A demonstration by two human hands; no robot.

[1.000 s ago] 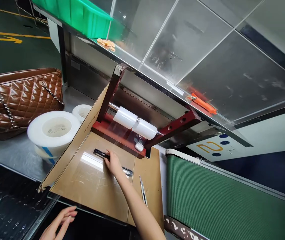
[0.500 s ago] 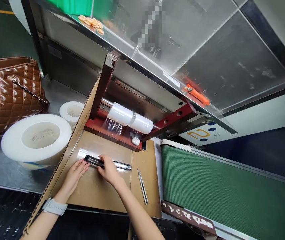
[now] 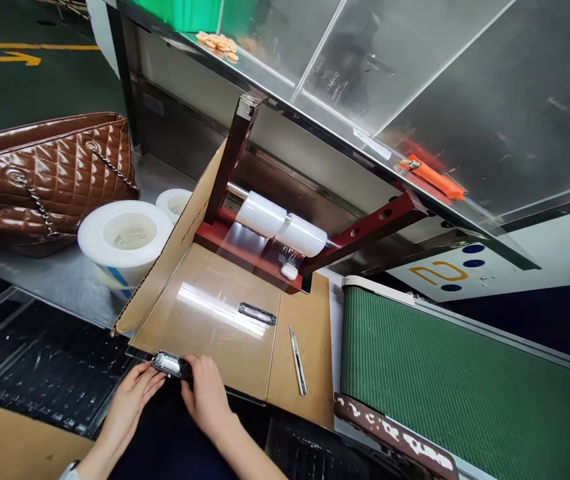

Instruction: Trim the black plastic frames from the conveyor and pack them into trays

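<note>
Between my two hands is a small oblong black part with a glossy clear face, held above the near edge of the work surface. My left hand pinches its left end. Its right end is gripped by my right hand, the fingers curled round it. A second, similar black part lies on the clear sheet that covers the brown cardboard. Right of that sheet, a slim silver craft knife rests on the cardboard.
Behind the sheet stands a dark red stand with two white film rolls. A cardboard wall, large film roll and brown quilted bag are at left. A green conveyor belt runs at right. An orange-handled tool lies on the upper shelf.
My right hand has lifted one black part off the sheet and drawn it toward me. My left hand came in from below and now holds its other end. The second part stays on the sheet.
</note>
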